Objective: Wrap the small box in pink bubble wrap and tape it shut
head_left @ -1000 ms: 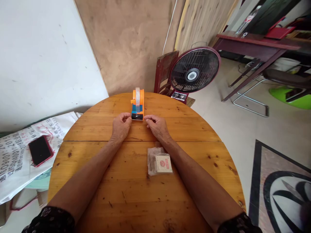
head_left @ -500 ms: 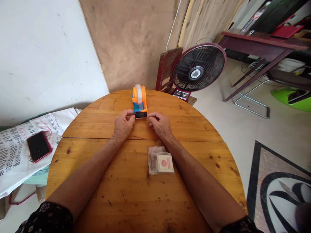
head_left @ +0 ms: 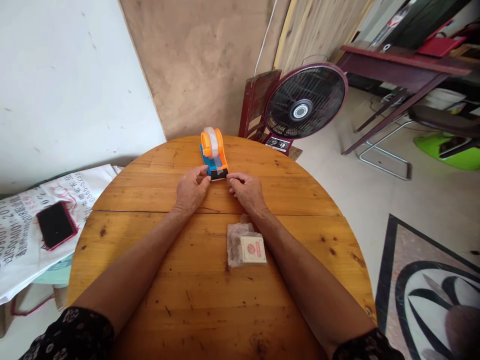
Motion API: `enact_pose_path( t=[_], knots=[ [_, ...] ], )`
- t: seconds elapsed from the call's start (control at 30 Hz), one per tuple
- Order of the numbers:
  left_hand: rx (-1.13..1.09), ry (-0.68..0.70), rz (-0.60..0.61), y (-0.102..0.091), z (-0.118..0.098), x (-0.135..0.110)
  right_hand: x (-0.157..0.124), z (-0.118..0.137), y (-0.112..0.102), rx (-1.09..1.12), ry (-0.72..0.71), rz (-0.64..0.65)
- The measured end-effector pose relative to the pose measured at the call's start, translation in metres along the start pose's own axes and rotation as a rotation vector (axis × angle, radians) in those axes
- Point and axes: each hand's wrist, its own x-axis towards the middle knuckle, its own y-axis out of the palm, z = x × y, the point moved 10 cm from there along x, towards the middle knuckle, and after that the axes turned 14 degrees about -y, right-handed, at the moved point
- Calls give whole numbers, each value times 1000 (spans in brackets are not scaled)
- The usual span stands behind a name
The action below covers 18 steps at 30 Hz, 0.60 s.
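Observation:
At the far part of the round wooden table point(head_left: 161, 280) stands an orange and blue tape dispenser point(head_left: 219, 161) with a roll of clear tape point(head_left: 213, 141) in it. Its black front end with the toothed cutting edge faces me. My left hand point(head_left: 193, 190) is closed, thumb and forefinger pinching the front left corner. My right hand point(head_left: 245, 191) is also closed, its fingertips against the front right corner. Nearer to me, beside my right forearm, lies a small cream box with a red print point(head_left: 253, 249), partly in crumpled clear plastic wrap point(head_left: 234, 245).
A standing fan point(head_left: 302, 107) and a dark red wooden chair point(head_left: 258, 102) are just past the table's far right edge. On the left, a phone point(head_left: 56, 225) lies on a white printed sack point(head_left: 18, 215). Walls close off the far side.
The tape dispenser has turned slightly: its roll end swung left while its front end stayed between my hands. My camera view has shifted a little. The box lies where it was.

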Motion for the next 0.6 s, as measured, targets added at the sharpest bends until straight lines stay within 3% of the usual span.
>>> enact_pose_path(
  t=[0.17,0.4,0.5,0.6],
  knots=[
    [188,116,-60,1,-16,-8,-1,2,1,15,23,25],
    [250,118,-41,4,-18,-10,1,7,6,7,-46,56],
    [249,123,-47,3,-19,-11,1,2,-3,26,-31,-27],
    [238,134,-61,1,-20,-13,3,8,-18,-56,-120,-149]
  ],
)
